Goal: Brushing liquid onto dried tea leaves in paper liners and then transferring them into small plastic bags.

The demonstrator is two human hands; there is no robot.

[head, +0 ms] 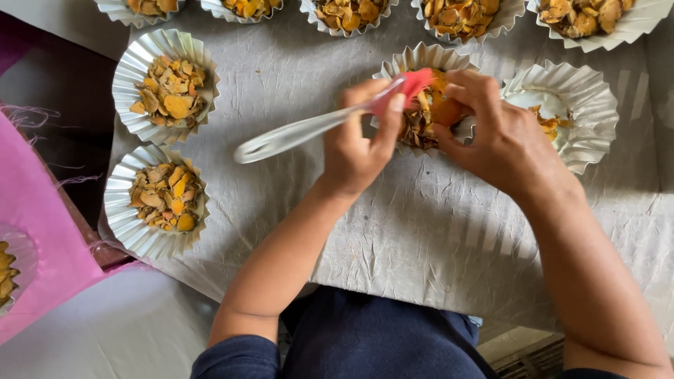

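On the desk lies wrinkled grey paper (421, 231) with pleated foil cups of dried orange chips; left hand (358, 144) grips a translucent spatula (309, 130); right hand (498, 137) pinches the middle cup (421, 60).

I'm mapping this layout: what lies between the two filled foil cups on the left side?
Head view: only bare crinkled grey sheet separates the upper foil cup from the lower foil cup; nothing sits in the narrow gap.
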